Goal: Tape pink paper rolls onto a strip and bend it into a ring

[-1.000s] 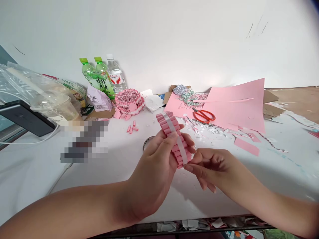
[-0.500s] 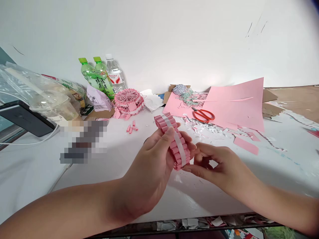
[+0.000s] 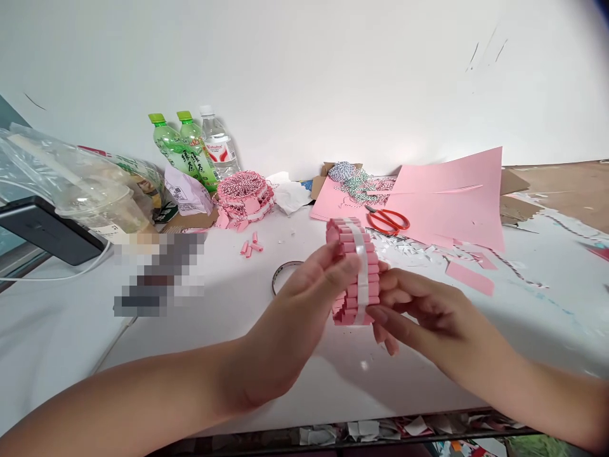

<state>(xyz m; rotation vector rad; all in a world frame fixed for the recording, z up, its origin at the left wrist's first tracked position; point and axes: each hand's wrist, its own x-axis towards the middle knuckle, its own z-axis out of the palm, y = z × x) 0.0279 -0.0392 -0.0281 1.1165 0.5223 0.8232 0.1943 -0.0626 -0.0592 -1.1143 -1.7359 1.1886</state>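
A band of small pink paper rolls (image 3: pixel 354 270), joined by a white tape strip down its middle, is held upright above the white table (image 3: pixel 228 330). My left hand (image 3: pixel 295 317) grips its left side, thumb on the upper rolls. From the right, my right hand (image 3: pixel 419 311) closes on the lower end of the band. A tape ring (image 3: pixel 284 274) lies on the table just behind my left hand.
Red-handled scissors (image 3: pixel 387 220) lie on pink paper sheets (image 3: pixel 451 197) among white scraps. Loose pink rolls (image 3: pixel 251 246), a pile of striped-twine pieces (image 3: pixel 243 197), three bottles (image 3: pixel 190 147), a plastic cup (image 3: pixel 102 206) and a dark device (image 3: pixel 42 228) stand to the left.
Both hands turned the band from a slant to nearly upright and shifted it slightly right. The tape ring on the table has come into view.
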